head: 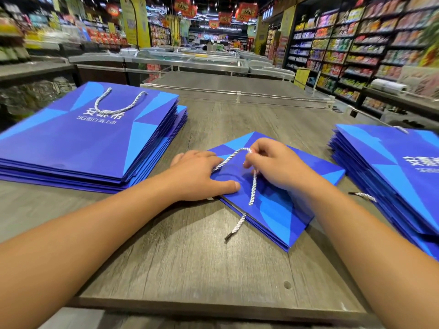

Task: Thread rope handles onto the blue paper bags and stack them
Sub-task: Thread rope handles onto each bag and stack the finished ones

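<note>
The blue paper bag (280,198) being worked on is lying flat on the grey wooden table (190,264), between the two stacks, with its mouth edge turned toward the person so that the handle holes are within easy reach; the left hand (202,176) is resting on the bag's near-left corner with fingers spread nearly straight and thumb extended along the edge, apparently pinning the paper so it is not sliding while the cord is being pulled; the right hand (273,167) is pinching the white twisted rope handle (254,186) at the top of its loop, fingers curled tightly around it, and is lifting the loop clear of the bag face, probably to draw slack through a hole; one free rope end (235,227) is trailing out past the bag's near edge onto the table, which suggests that the threading is not finished; the stack of finished bags (90,138) is sitting at the left with a complete handle showing on top, placed as the likely destination; a second stack (392,176) is waiting at the right, near the working hand, probably as the supply.
</note>
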Action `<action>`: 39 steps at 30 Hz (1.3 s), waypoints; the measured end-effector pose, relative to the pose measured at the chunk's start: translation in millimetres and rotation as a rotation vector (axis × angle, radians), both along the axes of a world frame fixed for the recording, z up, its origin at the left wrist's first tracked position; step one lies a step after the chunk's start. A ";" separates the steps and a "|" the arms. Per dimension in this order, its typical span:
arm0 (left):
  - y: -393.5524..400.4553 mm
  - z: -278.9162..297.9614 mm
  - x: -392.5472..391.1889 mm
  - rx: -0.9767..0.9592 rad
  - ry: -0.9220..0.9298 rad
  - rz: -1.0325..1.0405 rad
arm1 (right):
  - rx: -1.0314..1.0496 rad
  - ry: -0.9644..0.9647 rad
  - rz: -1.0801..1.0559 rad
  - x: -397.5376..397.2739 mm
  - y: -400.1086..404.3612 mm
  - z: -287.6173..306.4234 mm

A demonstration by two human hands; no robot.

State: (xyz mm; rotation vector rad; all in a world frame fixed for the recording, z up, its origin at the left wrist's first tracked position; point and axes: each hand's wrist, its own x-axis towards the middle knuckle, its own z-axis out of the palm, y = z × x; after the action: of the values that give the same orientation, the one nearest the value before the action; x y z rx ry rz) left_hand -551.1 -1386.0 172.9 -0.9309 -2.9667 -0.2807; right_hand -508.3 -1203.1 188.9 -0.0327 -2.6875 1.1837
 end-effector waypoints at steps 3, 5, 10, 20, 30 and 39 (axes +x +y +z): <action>-0.3 -0.6 -2.0 0.014 0.010 -0.024 | -0.578 -0.052 0.030 1.6 -3.5 7.8; -0.6 0.8 -1.4 -0.004 0.006 -0.024 | -0.748 -0.064 0.035 2.8 -2.8 12.0; -0.9 6.1 2.8 -0.002 -0.012 -0.035 | -1.067 -0.024 0.044 4.3 1.2 17.4; -0.9 9.8 5.3 -0.023 -0.045 -0.030 | -0.519 0.026 -0.032 0.5 31.7 20.3; -4.3 2.2 -1.0 -0.052 0.015 0.023 | -0.108 0.110 -0.162 -13.7 47.1 -2.9; -12.7 -8.0 -18.4 -0.087 0.052 0.217 | 0.263 -0.126 -0.366 -11.9 50.5 -0.2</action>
State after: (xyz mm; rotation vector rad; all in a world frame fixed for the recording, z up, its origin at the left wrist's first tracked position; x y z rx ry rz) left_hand -569.5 -1398.7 164.9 -0.6042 -3.0168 -0.1202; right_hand -520.2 -1152.6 188.7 -0.5493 -2.7583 0.7383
